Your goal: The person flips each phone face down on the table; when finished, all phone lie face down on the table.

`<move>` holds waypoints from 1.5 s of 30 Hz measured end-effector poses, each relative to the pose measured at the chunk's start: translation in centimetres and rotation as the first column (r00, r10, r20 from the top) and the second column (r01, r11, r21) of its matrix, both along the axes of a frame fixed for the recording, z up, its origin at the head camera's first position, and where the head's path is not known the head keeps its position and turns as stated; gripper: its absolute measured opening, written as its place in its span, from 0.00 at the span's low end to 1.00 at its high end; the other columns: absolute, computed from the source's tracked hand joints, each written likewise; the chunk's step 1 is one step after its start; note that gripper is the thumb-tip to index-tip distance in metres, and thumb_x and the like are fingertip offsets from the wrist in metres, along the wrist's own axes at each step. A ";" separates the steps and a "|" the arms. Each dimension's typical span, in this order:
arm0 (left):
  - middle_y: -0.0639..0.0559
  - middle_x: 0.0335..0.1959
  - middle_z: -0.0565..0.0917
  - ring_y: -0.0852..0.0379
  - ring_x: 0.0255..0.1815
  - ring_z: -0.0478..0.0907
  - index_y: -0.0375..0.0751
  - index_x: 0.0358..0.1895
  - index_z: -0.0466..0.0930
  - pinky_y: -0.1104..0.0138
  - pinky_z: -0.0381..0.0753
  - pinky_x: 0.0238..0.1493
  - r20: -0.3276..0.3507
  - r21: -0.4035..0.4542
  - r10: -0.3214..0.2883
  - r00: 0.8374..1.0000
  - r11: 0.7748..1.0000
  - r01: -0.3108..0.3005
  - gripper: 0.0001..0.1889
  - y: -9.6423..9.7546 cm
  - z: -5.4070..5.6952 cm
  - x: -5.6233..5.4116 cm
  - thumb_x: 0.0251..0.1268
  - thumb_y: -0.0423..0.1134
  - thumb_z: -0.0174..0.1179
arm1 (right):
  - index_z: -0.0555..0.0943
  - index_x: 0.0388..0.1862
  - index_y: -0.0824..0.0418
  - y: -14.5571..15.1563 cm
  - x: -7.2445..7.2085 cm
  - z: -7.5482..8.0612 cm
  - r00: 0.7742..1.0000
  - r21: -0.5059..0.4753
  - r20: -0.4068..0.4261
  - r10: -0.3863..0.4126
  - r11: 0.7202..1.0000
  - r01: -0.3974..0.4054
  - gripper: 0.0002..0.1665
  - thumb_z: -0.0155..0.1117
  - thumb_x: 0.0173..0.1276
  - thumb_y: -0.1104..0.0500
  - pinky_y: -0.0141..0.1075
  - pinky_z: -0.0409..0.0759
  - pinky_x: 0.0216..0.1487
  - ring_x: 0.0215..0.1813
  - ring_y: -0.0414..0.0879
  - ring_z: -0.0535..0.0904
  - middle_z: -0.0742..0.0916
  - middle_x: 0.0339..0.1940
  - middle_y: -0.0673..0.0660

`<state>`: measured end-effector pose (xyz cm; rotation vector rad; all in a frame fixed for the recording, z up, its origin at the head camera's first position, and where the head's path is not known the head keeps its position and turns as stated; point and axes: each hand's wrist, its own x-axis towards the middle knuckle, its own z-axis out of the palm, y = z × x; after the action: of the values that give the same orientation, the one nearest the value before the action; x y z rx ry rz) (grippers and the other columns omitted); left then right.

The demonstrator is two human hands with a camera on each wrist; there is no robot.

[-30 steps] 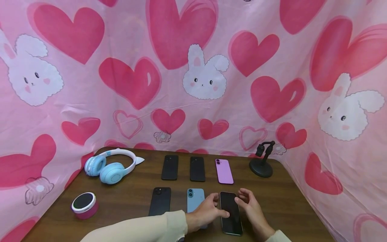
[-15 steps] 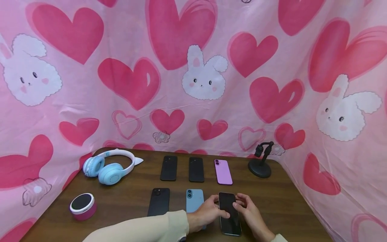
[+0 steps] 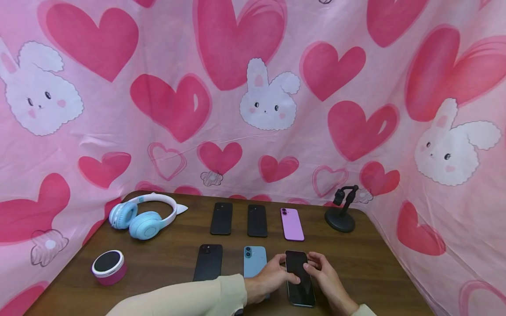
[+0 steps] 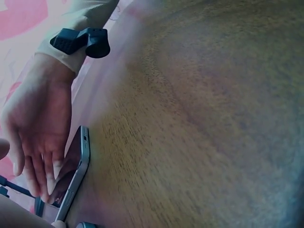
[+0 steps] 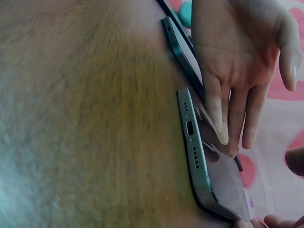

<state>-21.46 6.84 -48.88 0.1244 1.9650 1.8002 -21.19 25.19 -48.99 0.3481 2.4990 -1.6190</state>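
Note:
A phone (image 3: 302, 292) with a dark screen lies face up on the wooden table (image 3: 363, 272). My left hand (image 3: 272, 277) is at its left side, thumb over the screen and fingers by the upper left edge. On the other side is my right hand (image 3: 328, 276), its fingers beside the upper right edge and its thumb over the screen's edge. In the left wrist view, the right hand (image 4: 40, 114) has fairly straight fingers near the phone (image 4: 73, 187). Straight fingers also show on the left hand (image 5: 237, 61) in the right wrist view. Whether the thumbs touch the glass cannot be told.
Beneath the left forearm lies a light blue phone (image 3: 254, 261), partly covered, with a black phone (image 3: 209, 261) left of it. Behind are two black phones (image 3: 222, 218) (image 3: 257, 220), a pink phone (image 3: 292, 224) and a black stand (image 3: 341, 219). Headphones (image 3: 146, 226) and a pink round device (image 3: 110, 268) stand left.
The right hand has moved slightly left, closer to the phone's right edge. The left hand and the phone stay nearly where they were.

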 end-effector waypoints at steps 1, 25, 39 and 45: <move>0.36 0.64 0.78 0.43 0.57 0.80 0.31 0.72 0.63 0.33 0.61 0.72 0.004 0.002 0.001 1.000 1.000 -0.001 0.41 0.0 0.0 0.0 0.54 0.36 0.72 | 0.63 0.74 0.67 0.0 0.0 0.0 1.000 0.000 0.002 0.000 1.000 0.000 0.38 0.61 0.74 0.49 0.65 0.64 0.73 0.69 0.62 0.71 0.72 0.72 0.71; 0.42 0.56 0.82 0.49 0.53 0.80 0.31 0.75 0.59 0.36 0.66 0.69 -0.010 0.061 0.034 0.999 0.998 -0.033 0.42 -0.4 -0.1 0.0 0.57 0.36 0.68 | 0.63 0.74 0.67 -0.6 -0.2 0.0 1.000 0.015 0.001 0.012 1.000 -0.012 0.37 0.59 0.75 0.49 0.66 0.64 0.73 0.70 0.63 0.71 0.73 0.71 0.70; 0.34 0.71 0.71 0.40 0.67 0.74 0.31 0.75 0.58 0.44 0.73 0.68 -0.096 0.131 0.066 0.993 0.990 -0.053 0.43 -0.3 0.7 0.2 0.56 0.34 0.68 | 0.69 0.70 0.68 -1.2 0.5 -0.1 0.994 0.061 -0.112 0.014 0.998 -0.007 0.32 0.61 0.73 0.53 0.48 0.78 0.59 0.60 0.54 0.78 0.80 0.64 0.66; 0.33 0.74 0.66 0.38 0.69 0.74 0.32 0.76 0.57 0.45 0.73 0.69 -0.134 0.257 0.074 0.988 0.966 -0.038 0.43 -0.3 1.2 0.5 0.57 0.33 0.68 | 0.70 0.70 0.68 -1.5 0.9 0.0 0.986 0.043 -0.157 0.055 0.998 -0.048 0.31 0.58 0.76 0.52 0.47 0.79 0.61 0.65 0.57 0.78 0.80 0.67 0.68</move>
<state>-20.96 6.58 -47.64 0.2902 1.8380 2.1283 -20.24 23.71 -48.99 0.1631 2.6345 -1.6398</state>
